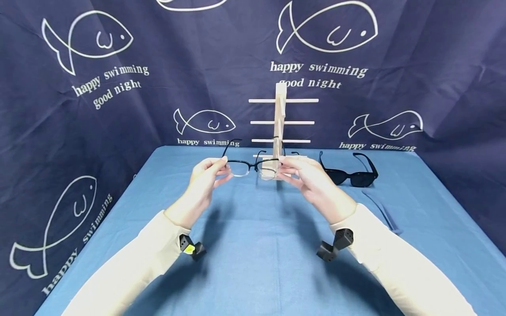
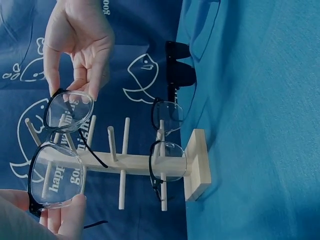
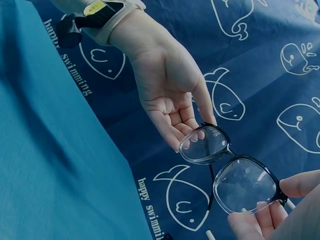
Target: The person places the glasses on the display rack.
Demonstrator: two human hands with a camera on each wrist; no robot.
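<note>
Both hands hold one pair of black half-rimmed glasses (image 1: 252,166) up in front of the wooden rack (image 1: 280,114). My left hand (image 1: 203,184) pinches the left end of the frame, and my right hand (image 1: 312,182) pinches the right end. In the left wrist view the lenses of the held glasses (image 2: 55,175) are clear, with the temples reaching toward the rack. Another pair of glasses (image 2: 170,160) rests on the rack's lowest pegs, beside its base. The right wrist view shows the held glasses (image 3: 246,182) with fingers and thumb at each outer corner.
Black sunglasses (image 1: 361,179) lie on the blue table (image 1: 245,263), right of the rack. Nearer on that side is a thin blue-grey item (image 1: 381,208), not clear what. A dark blue cloth with fish drawings (image 1: 205,122) hangs behind and along the sides.
</note>
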